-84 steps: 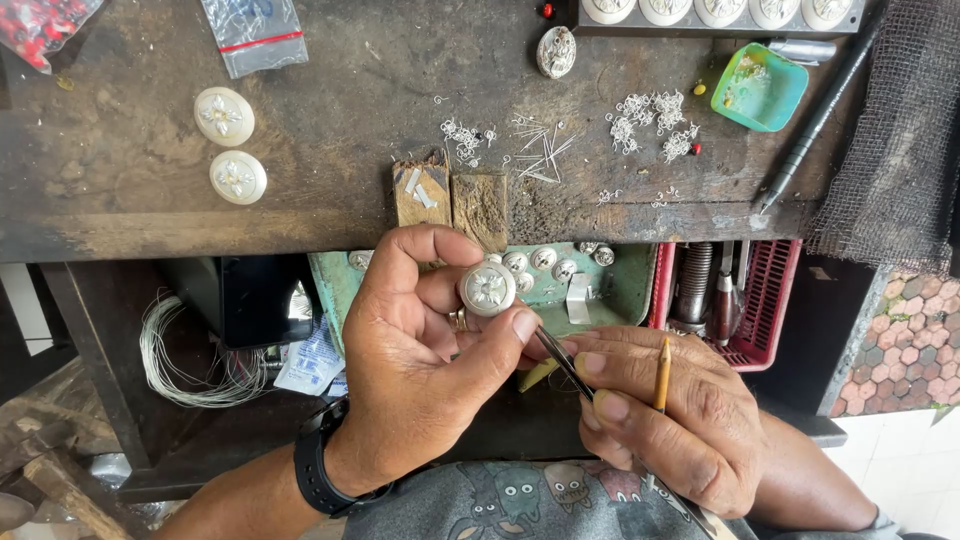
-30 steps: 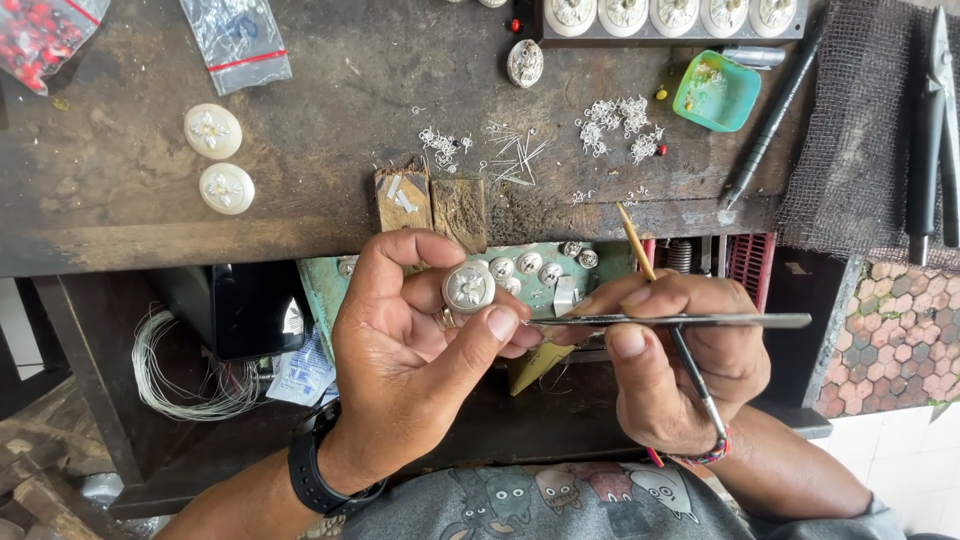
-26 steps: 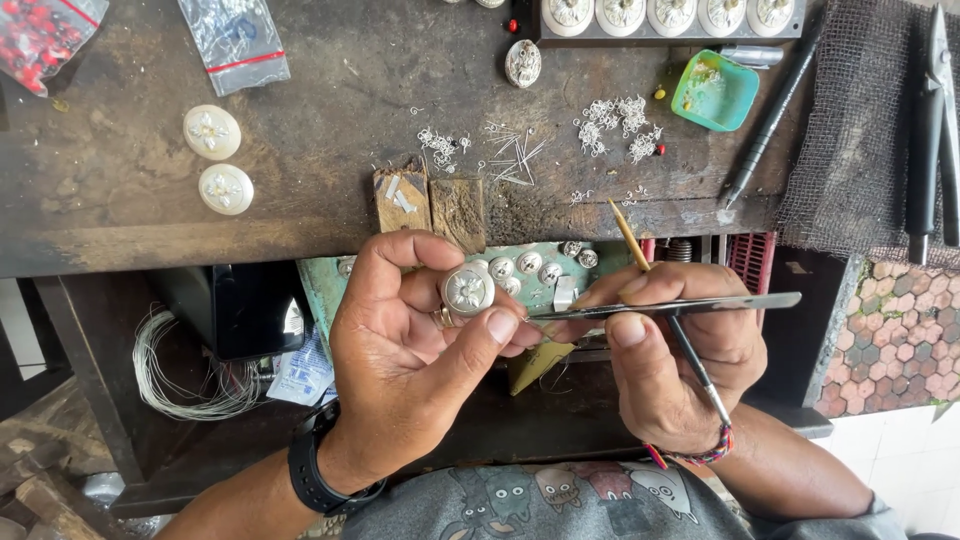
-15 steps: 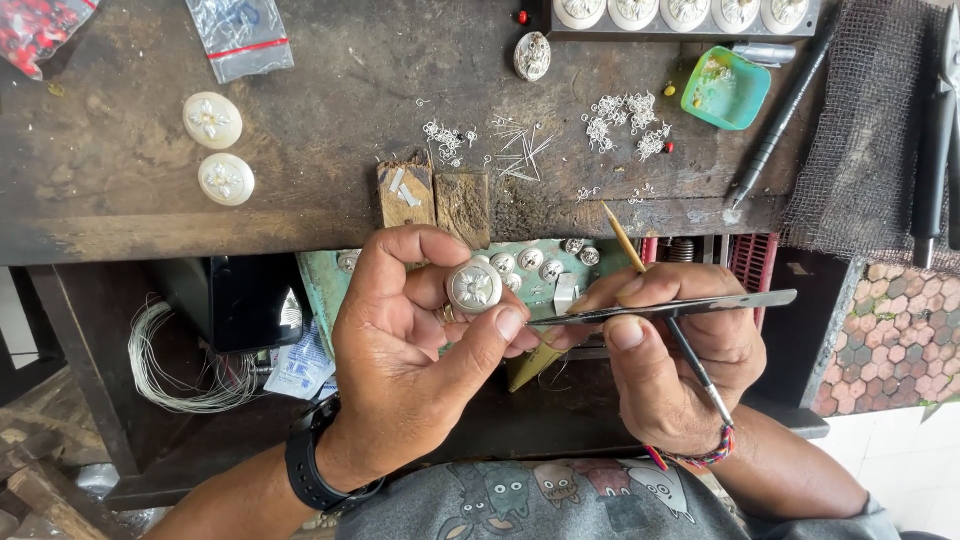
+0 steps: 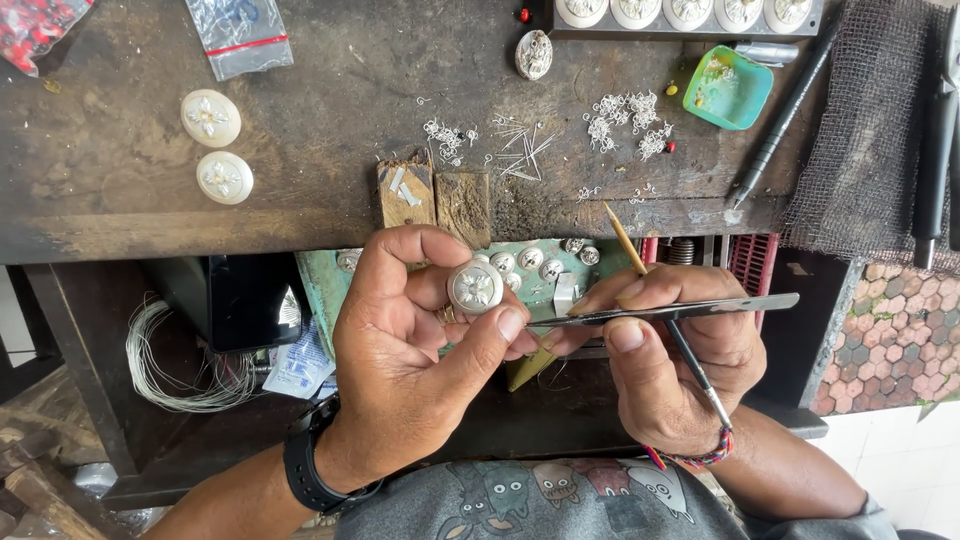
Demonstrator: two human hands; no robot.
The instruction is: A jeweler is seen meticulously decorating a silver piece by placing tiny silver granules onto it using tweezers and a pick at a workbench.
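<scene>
Plastic bags (image 5: 240, 35) lie beyond left hand (image 5: 420, 350) pinching disc (image 5: 474, 288).

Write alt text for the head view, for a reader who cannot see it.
A left hand pinches a round silver disc while the right hand holds tweezers pointing toward it, plus a thin brush. Behind is a worn wooden bench with wire bits, white discs and a green tray.

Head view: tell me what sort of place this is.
Most likely a jeweller's or silversmith's bench. The left hand holds a round silver piece, the right hand holds tweezers and a thin brush, and tiny silver wire bits lie scattered on the worn wooden worktop.
</scene>
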